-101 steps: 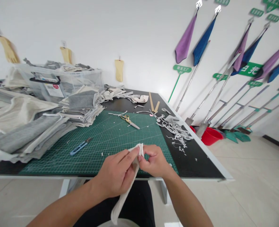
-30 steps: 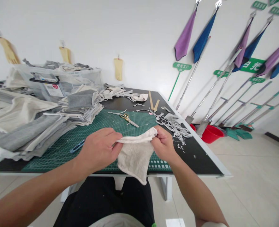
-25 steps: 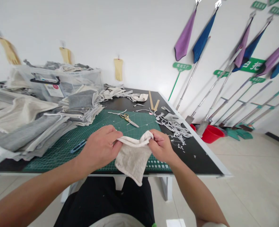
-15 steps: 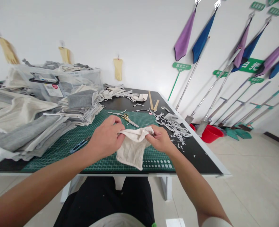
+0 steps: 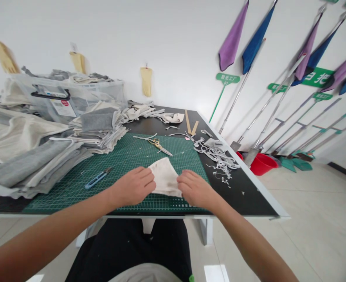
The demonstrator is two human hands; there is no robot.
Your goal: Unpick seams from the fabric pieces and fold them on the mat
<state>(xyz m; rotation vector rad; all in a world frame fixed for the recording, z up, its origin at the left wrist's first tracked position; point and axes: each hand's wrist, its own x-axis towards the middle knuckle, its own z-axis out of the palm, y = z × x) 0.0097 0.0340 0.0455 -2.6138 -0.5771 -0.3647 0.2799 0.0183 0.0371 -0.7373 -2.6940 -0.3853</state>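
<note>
The left hand [image 5: 140, 185] and right hand [image 5: 190, 188] grip opposite edges of a cream cloth [image 5: 164, 178], at or just above a green cutting mat [image 5: 126, 160] on a black table [image 5: 249, 199]. A blue-handled tool [image 5: 95, 180] lies left of the cloth, gold-handled scissors [image 5: 161, 147] beyond it (blades towards the right), grey scraps [image 5: 217, 150] right. Further back, a clear bin [image 5: 102, 94] heaped with fabric [image 5: 81, 78] stands near a white wall [image 5: 179, 39]; a red bucket [image 5: 262, 164] sits on the floor [image 5: 308, 199]

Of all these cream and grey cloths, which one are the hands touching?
The small cream piece over the green mat, left hand at one edge, right hand at another. Neither hand touches the other cloths, mostly heaped around the box.
</note>
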